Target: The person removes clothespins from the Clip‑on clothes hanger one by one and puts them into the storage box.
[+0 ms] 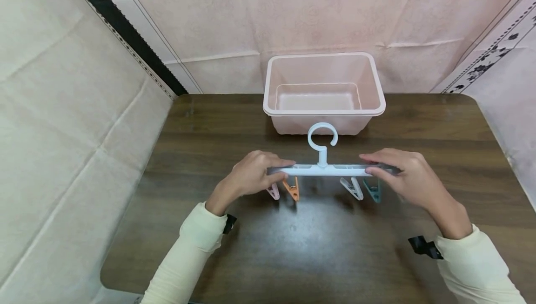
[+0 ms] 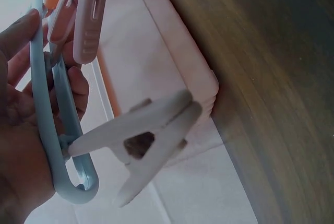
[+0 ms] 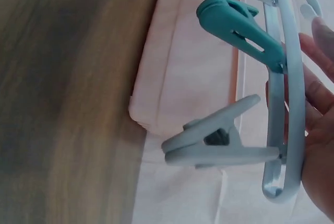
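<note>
A pale blue clip hanger (image 1: pixel 326 170) is held level above the table, its round hook pointing toward the back. My left hand (image 1: pixel 253 173) grips the bar's left end between thumb and fingers. At the right end, my right hand (image 1: pixel 408 173) pinches the bar the same way. From the left half hang a pink clip (image 1: pixel 273 191) and an orange clip (image 1: pixel 294 190). Under the right half are a whitish clip (image 1: pixel 352 188) and a teal clip (image 1: pixel 374 191). The wrist views show a greyish clip (image 2: pixel 164 122) at one bar end and another greyish clip (image 3: pixel 209 153) at the other.
Behind the hanger, a pink plastic basin (image 1: pixel 324 113) stands at the back of the dark wooden table (image 1: pixel 310 257). The hanger's hook overlaps its front wall in the head view. Pale patterned cloth (image 1: pixel 201 15) hangs behind and at both sides.
</note>
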`<state>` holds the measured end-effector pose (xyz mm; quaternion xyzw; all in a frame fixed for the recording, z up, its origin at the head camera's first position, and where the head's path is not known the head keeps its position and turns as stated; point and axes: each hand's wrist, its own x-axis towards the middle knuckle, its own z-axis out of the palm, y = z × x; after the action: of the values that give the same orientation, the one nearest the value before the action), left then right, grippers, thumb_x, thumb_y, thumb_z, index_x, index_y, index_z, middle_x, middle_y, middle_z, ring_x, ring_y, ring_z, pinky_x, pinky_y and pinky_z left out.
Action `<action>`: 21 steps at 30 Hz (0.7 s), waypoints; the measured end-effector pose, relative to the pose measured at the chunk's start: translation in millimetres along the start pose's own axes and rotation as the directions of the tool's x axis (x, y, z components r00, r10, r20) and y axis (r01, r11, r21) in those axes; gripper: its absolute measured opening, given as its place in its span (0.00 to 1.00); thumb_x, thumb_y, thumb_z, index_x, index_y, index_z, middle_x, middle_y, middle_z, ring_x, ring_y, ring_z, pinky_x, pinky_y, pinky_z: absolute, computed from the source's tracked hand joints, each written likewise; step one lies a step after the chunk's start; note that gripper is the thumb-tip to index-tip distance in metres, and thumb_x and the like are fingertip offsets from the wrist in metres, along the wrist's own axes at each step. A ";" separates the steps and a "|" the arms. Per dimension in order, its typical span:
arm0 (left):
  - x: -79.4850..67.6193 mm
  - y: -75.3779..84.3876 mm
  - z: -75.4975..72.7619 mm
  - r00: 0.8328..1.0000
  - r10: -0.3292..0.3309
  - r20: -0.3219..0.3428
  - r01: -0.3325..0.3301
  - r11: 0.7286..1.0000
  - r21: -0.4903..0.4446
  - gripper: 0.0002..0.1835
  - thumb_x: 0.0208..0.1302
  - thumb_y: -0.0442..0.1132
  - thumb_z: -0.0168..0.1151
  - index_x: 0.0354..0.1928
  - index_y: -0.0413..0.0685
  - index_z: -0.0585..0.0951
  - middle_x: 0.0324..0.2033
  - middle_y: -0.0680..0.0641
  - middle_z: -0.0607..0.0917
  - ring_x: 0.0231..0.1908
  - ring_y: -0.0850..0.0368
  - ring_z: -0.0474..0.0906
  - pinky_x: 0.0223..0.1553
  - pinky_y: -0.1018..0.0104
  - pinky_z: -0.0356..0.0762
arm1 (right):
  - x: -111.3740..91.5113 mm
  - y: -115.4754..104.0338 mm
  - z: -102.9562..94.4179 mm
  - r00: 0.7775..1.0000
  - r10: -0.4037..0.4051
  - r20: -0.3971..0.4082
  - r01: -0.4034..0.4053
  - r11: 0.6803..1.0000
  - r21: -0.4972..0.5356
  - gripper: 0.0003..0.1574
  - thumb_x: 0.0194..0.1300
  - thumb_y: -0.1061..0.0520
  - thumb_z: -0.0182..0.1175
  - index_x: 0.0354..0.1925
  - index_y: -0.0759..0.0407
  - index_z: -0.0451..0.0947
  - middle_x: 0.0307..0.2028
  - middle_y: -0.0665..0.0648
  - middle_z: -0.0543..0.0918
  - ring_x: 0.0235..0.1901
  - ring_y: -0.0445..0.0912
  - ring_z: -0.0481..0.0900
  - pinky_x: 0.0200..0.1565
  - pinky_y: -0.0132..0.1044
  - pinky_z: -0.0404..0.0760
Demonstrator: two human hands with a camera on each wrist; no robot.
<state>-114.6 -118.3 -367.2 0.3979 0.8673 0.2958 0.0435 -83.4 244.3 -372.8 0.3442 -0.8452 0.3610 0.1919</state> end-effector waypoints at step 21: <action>-5.5 -2.6 -13.7 0.996 -0.052 -0.068 0.042 0.988 -0.151 0.18 0.66 0.33 0.68 0.57 0.43 0.84 0.42 0.46 0.87 0.23 0.67 0.80 0.23 0.70 0.76 | -20.5 -1.9 -19.2 0.923 0.197 -0.331 -0.226 0.973 -0.052 0.57 0.62 0.26 0.60 0.73 0.62 0.63 0.59 0.68 0.77 0.58 0.33 0.69 0.60 0.26 0.65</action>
<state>-116.9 -130.1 -358.3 0.3621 0.8529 0.3728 0.0491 -66.4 266.6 -370.9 0.1782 -0.8496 0.3931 0.3031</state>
